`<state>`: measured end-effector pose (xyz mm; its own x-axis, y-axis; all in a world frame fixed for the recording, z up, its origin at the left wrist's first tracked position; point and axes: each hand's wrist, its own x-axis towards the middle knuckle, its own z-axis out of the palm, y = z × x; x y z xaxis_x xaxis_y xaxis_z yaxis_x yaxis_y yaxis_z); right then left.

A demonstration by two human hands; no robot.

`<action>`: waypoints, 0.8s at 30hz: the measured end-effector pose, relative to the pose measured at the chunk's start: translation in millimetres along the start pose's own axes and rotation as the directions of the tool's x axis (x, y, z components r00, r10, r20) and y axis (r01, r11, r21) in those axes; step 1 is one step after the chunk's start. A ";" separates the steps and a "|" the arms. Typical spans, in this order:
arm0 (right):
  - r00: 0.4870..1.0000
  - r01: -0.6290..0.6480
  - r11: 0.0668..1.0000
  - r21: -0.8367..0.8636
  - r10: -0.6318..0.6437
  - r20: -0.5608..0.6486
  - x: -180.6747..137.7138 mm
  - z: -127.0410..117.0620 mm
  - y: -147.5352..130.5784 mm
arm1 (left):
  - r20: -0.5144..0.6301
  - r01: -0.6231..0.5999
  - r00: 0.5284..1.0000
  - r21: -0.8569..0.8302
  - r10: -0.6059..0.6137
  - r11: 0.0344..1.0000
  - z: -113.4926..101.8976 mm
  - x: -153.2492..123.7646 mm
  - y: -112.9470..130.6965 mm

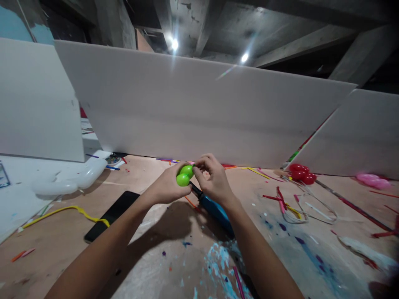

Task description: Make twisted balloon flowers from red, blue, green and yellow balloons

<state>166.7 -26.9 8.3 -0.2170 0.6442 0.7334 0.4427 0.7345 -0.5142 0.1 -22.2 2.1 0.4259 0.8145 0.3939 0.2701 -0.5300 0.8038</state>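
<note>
My left hand (pixel 168 187) is closed around a bright green balloon (pixel 184 176) twisted into two small bubbles, held just above the table. Close beside it, my right hand (pixel 212 178) pinches the balloon's upper right end with fingertips pressed together. Under my right hand lies a blue hand pump (pixel 215 209) with a black nozzle pointing up toward the balloon. Both forearms reach in from the bottom of the view.
A black phone (pixel 112 215) and a yellow uninflated balloon (pixel 67 209) lie at left, with a white inflated balloon (pixel 73 180) behind. Red balloon bubbles (pixel 301 173), a pink balloon (pixel 372 180) and several loose balloon strips sit right. White foam boards (pixel 199 112) wall the paint-spattered table (pixel 174 265).
</note>
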 end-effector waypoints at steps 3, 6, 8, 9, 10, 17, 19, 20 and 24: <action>0.999 0.027 0.998 -0.051 -0.026 0.032 -0.6 -3.9 -3.8 | -0.017 -0.024 1.000 0.123 0.026 0.992 -1.7 -2.0 2.8; 0.998 0.017 0.999 -0.043 -0.014 0.053 -2.0 -5.3 -5.1 | -0.068 -0.067 0.994 0.186 0.081 0.980 -0.1 -3.6 4.4; 0.998 0.018 0.999 -0.029 -0.016 0.069 -2.0 -7.5 -5.8 | -0.093 -0.094 0.988 0.239 0.120 0.966 1.5 -4.0 5.0; 0.996 0.022 1.000 -0.022 -0.020 0.083 -1.8 -9.1 -6.4 | -0.103 -0.103 0.985 0.273 0.135 0.957 2.0 -4.1 5.1; 0.995 0.027 1.000 -0.016 -0.025 0.099 -1.4 -10.9 -7.4 | -0.109 -0.105 0.983 0.309 0.145 0.945 2.2 -4.1 5.0; 0.975 0.010 0.999 0.047 -0.020 0.223 -0.8 -14.6 -13.5 | -0.146 -0.078 0.974 0.502 0.173 0.861 -0.6 -3.7 2.1; 0.970 -0.011 0.998 0.060 -0.004 0.242 -0.9 -12.3 -12.4 | -0.132 -0.092 0.973 0.535 0.191 0.840 -0.1 -4.1 2.2; 0.969 -0.016 0.998 0.066 -0.001 0.245 -0.9 -11.4 -11.5 | -0.125 -0.102 0.971 0.552 0.203 0.828 0.4 -4.4 2.5; 0.974 -0.010 0.997 0.081 -0.008 0.226 -0.3 -13.4 -8.9 | -0.109 -0.122 0.966 0.603 0.233 0.788 1.4 -5.8 4.0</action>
<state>174.4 -36.5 18.6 -0.4120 0.6696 0.6180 0.3735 0.7427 -0.5558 -0.1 -29.3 2.4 0.3802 0.6896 0.6164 0.6818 -0.6592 0.3170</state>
